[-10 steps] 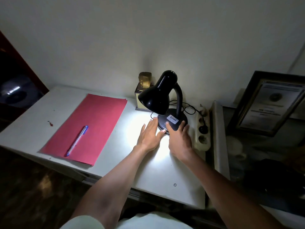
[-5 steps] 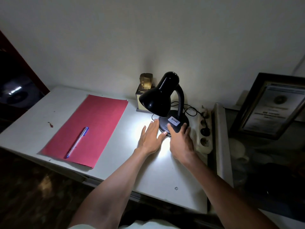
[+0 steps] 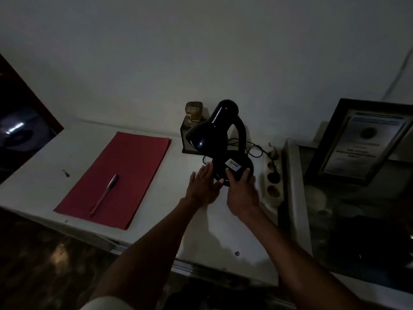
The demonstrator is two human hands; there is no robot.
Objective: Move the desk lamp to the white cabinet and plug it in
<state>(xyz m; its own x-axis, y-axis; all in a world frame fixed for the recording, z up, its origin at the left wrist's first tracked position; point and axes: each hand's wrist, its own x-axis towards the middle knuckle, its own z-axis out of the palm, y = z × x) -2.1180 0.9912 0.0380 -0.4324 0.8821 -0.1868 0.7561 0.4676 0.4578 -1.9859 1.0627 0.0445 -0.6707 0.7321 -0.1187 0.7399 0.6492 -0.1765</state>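
Observation:
The black desk lamp [image 3: 212, 130] stands unlit on a white tabletop [image 3: 223, 231], its shade tilted down to the left and a white label on its round base [image 3: 240, 159]. Its black cord [image 3: 253, 148] loops behind the base toward a cream power strip [image 3: 273, 177] just to the right. My left hand [image 3: 204, 186] lies flat on the tabletop with its fingertips against the base's left edge. My right hand [image 3: 242, 193] rests with spread fingers on the front rim of the base. Neither hand lifts the lamp.
A red folder [image 3: 125, 175] with a pen [image 3: 105, 191] on it lies to the left. A small gold figure on a dark box [image 3: 193, 121] stands behind the lamp against the wall. A framed certificate [image 3: 362, 142] leans at the right above a dark lower surface.
The lamp's light has gone out and the whole scene is much darker. Both hands stay at the base in nearly the same places.

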